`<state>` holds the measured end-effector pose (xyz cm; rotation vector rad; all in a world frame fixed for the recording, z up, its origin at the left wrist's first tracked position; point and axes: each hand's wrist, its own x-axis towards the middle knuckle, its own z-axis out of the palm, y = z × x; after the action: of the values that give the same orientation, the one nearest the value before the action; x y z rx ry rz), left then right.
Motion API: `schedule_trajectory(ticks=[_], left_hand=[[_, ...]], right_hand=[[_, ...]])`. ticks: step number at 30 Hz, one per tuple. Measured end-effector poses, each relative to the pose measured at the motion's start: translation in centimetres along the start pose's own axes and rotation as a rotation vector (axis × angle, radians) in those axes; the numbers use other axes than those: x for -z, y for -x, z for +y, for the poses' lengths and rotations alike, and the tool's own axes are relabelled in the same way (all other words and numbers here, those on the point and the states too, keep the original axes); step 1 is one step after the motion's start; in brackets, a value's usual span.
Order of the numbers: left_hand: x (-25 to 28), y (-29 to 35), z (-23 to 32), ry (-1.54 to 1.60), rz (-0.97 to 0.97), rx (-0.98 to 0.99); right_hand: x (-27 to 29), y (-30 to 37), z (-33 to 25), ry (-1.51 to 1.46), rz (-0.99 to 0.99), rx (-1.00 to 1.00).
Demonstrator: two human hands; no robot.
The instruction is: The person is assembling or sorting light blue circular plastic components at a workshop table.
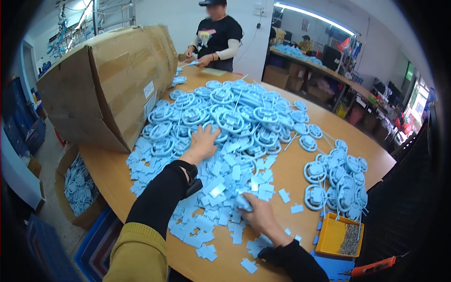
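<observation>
Right grip (pixel 260 217): fingers closed on a blue piece (pixel 244 202), beside loose plates (pixel 217 190) on my tabletop (pixel 347 128).
Blue piece: likely light, stiff, slippery; I would pinch opposite edges.
Left grip (pixel 203 144): fingers spread on heaped ringed parts (pixel 229 121).

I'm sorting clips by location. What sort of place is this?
Probably a small assembly workshop: blue plastic parts lie heaped on a table, a yellow tray holds what look like screws, and a co-worker stands beyond the heap.
</observation>
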<state>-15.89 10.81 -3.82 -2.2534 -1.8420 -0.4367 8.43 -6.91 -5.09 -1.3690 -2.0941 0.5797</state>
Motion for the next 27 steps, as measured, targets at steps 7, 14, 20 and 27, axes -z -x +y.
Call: schedule_trajectory(ticks=[7, 14, 20, 27], left_hand=[[6.6, 1.3, 1.4, 0.110, -0.090, -0.307], [14.6, 11.0, 10.7, 0.080, 0.146, -0.882], [14.7, 16.9, 15.3, 0.414, 0.293, -0.829], [11.3, 21.1, 19.6, 0.944, 0.562, -0.008]], right_hand=[[3.2, 3.1, 2.4, -0.046, -0.036, 0.062], [3.4, 6.2, 3.3, -0.849, 0.157, -0.168], [4.2, 8.9, -1.1, -1.626, -0.333, -0.158], [3.3, 10.9, -2.8, -1.635, -0.141, -0.192]])
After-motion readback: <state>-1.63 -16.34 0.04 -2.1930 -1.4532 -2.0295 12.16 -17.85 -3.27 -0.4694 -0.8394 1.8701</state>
